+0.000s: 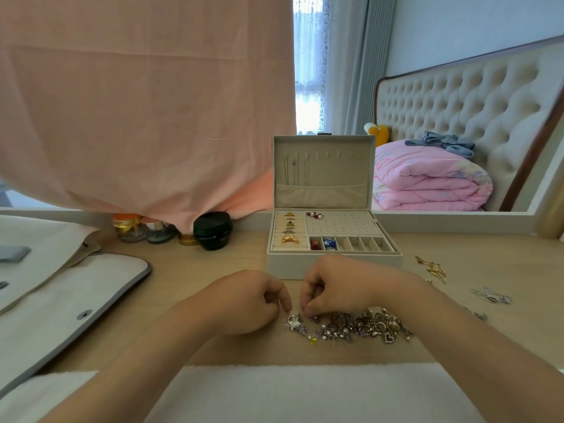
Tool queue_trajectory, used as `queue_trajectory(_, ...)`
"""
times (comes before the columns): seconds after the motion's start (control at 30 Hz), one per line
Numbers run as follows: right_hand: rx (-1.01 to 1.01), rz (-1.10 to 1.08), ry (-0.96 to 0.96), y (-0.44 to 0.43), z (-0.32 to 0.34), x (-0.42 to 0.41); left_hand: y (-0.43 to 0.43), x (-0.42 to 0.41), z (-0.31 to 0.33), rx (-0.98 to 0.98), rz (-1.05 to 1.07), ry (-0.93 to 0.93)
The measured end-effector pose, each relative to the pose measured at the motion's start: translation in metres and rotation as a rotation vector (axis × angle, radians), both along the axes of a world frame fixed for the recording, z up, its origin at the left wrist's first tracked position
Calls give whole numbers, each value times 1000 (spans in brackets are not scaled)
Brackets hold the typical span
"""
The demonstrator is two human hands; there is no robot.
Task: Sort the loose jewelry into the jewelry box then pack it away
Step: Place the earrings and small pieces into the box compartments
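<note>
Towel nearest; left hand, right hand at jewelry pile edge.

1. Heap of loose jewelry, at 6 o'clock from the jewelry box: tangled, and the single pieces are too small to tell apart.
2. The left hand and right hand, at the heap's 9 o'clock end: fingers curled under, so any pinch is hidden.
3. Three jars, at 9 o'clock from the box: tops hidden under the pink cloth.
4. One pouch, at 8 o'clock: cut off by the left edge.
5. Several silver pieces, at 3 o'clock from the heap: blurred.
</note>
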State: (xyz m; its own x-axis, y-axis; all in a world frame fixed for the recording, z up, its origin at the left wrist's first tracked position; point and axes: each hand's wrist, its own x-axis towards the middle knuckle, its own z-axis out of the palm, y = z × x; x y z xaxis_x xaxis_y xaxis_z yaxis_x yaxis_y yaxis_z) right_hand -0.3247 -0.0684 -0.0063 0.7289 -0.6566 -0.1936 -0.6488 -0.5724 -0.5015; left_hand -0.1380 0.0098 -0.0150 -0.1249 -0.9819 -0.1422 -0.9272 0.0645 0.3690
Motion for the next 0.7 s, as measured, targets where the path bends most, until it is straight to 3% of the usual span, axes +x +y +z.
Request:
queue_trajectory(0.37, 17, 5, 10, 3, -2, 3, 3, -8, -4, -91, -45, -55)
queue_trajectory(0.53, 36, 33, -1, 4, 1, 2, 3, -5, -8, -67, 3, 91)
queue_trajectory(0.7, 62, 1, -95, 4, 5, 0, 1, -1, -12, -102, 115, 417)
